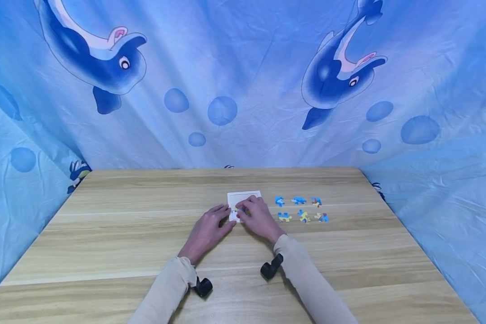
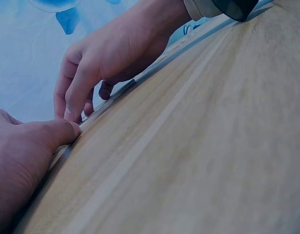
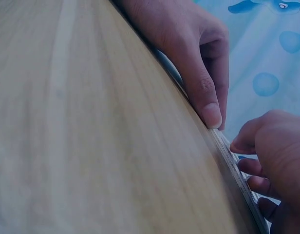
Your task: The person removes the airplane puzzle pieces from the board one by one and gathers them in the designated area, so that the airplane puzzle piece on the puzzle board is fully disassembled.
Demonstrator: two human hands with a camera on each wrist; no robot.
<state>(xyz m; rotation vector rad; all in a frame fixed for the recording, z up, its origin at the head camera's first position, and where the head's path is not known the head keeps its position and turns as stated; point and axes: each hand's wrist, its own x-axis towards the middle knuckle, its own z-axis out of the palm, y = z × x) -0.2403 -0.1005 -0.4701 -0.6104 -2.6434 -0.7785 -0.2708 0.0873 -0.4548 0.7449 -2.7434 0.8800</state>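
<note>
A white puzzle board with a thin inner outline lies flat on the wooden table. My left hand holds it at the near left corner, thumb along the front edge and fingers at the left side. Over the board, my right hand bends its fingers down, and thumb and forefinger pinch a small jigsaw piece close to the left edge. Much of that piece and the lower right of the board are hidden by the hand. In the right wrist view, the left thumb presses the board's corner.
To the right of the board, several loose blue, yellow and red jigsaw pieces lie in two rows. The wooden table extends to a blue dolphin-print curtain behind and at both sides. Black wrist cameras sit on both sleeves.
</note>
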